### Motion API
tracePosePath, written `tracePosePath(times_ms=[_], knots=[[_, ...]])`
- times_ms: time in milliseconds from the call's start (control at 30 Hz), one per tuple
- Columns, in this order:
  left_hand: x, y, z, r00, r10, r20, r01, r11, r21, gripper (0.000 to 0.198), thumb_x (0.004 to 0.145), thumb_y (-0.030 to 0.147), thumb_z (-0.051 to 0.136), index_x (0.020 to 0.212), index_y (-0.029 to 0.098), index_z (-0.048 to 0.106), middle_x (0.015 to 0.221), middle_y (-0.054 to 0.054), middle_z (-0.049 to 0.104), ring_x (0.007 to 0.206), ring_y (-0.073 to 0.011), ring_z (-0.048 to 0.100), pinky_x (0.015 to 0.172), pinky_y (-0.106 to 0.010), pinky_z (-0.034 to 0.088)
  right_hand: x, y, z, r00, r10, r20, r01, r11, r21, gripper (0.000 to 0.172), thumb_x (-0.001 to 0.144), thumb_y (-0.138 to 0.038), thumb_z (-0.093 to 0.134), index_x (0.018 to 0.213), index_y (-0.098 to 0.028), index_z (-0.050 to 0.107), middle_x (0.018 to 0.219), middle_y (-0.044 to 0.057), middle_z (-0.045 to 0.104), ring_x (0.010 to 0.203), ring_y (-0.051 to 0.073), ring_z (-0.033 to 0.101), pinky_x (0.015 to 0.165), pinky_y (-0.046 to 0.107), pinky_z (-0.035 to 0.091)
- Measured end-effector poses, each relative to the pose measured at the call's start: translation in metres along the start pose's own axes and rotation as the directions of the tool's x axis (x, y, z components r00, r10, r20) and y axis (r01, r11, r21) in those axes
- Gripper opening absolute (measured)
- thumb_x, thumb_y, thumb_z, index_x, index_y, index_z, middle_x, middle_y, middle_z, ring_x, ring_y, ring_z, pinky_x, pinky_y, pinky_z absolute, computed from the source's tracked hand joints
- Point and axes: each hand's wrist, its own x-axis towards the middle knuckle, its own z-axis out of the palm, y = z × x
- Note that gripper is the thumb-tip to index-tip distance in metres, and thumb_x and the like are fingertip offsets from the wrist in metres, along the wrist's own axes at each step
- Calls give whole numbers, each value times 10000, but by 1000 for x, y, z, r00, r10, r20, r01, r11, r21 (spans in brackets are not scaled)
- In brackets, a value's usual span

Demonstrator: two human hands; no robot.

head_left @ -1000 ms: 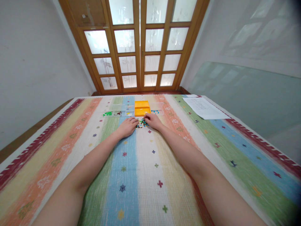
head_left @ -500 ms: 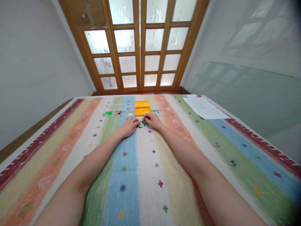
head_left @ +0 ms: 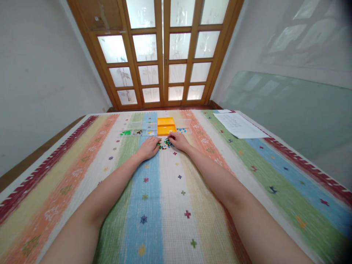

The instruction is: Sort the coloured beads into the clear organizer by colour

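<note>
The striped cloth (head_left: pixel 172 190) spreads widest; on it, taking the heap of small pieces as the clock's centre, a printed sheet (head_left: pixel 238 125) lies toward two o'clock. A clear tray (head_left: pixel 132 132) with green, dark and yellow pieces sits at ten, another clear tray (head_left: pixel 188 131) with blue pieces at one, and the open orange box (head_left: pixel 162 131) at twelve. The left hand (head_left: pixel 149 147) rests at nine, fingers curled at the heap's edge; the right hand (head_left: pixel 178 141) bends over it from three, fingertips drawn together. I cannot tell whether either grips a piece. The heap (head_left: pixel 165 143) lies between them, before the box. Sweeping fingers could scatter its loose bits; a knuckle bumping the nearby box could jolt its contents; a weak pinch could drop a piece.
</note>
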Motion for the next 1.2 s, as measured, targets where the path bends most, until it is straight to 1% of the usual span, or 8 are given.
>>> tracePosePath(times_ms=[200,367,533,633,767,1033,1133,1200], knots=[[-1,-3,-3,1000,-5,-13,5,1000,-23,310,976,261,531,1268,199,613,1269,-108,673,1235,-271,579,1119,-445,451,3,3,-3,998,-45,36,44,998,44,228,783,-72,534,827,-190,723,840,22,732,811,178,639,764,266,446],[-4,-10,-13,1000,3,11,-3,999,-47,257,953,215,534,1176,213,661,1202,-88,700,1207,-267,585,1095,-441,462,7,1,-21,970,-162,181,159,987,30,181,723,-98,564,766,-184,717,790,14,691,791,171,598,748,264,414],[-5,-12,-16,999,49,18,-47,997,-63,275,959,205,528,1187,220,681,1219,-74,704,1206,-256,589,1107,-441,459,6,-6,-30,912,-162,376,134,986,99,153,745,-146,564,777,-184,708,736,-10,658,715,147,560,678,250,389],[-4,-11,-15,998,65,9,-64,996,-65,289,965,203,524,1199,216,693,1242,-75,704,1216,-252,590,1120,-442,454,3,-12,-28,889,-143,434,113,989,96,154,735,-129,578,792,-182,711,731,-12,651,697,142,538,653,249,381],[-3,-10,-14,996,88,14,-87,994,-62,325,967,185,515,1232,215,701,1265,-72,706,1238,-245,587,1141,-443,442,2,-18,-27,885,-133,446,110,991,77,210,735,-115,612,890,-183,736,762,-11,650,705,141,527,644,247,378],[-3,-10,-11,996,83,28,-81,995,-55,354,972,187,513,1278,210,690,1292,-71,707,1245,-244,591,1147,-437,438,1,-16,-23,885,-185,426,170,983,75,122,792,-155,669,885,-192,739,806,-5,671,742,145,551,681,251,389],[-4,-10,-12,1000,16,15,-15,999,-50,380,971,220,533,1332,207,650,1310,-89,693,1255,-251,589,1136,-435,448,0,-16,-20,905,-185,383,183,982,43,92,823,-181,670,877,-196,743,810,-5,676,741,145,551,687,251,381],[-4,-9,-14,1000,-7,16,8,998,-56,375,973,238,537,1331,207,644,1303,-93,692,1251,-257,589,1127,-440,456,0,-18,-18,939,-159,306,169,986,-7,84,844,-213,673,882,-196,746,801,-2,675,737,148,550,687,255,372]])
